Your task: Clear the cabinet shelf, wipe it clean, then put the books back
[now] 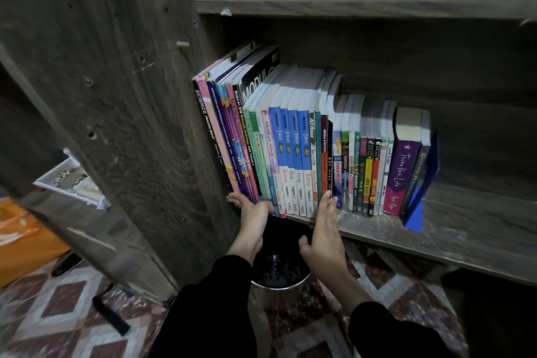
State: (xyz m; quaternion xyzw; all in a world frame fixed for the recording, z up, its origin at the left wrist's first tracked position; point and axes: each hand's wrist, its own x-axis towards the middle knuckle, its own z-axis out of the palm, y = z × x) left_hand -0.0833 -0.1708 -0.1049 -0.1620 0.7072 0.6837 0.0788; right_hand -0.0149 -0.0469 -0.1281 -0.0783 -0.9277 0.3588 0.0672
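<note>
Shelf (pixel 465 229): wood, ahead of me.
Books (pixel 293 154): upright row on its left half, spines twd me, long axis vertical.
My L hand (pixel 255 212): fingers curled round left batch's bottom edge.
My R hand (pixel 325 224): fingers straight, flat vs spines, right of L; batch lies betw. both.
</note>
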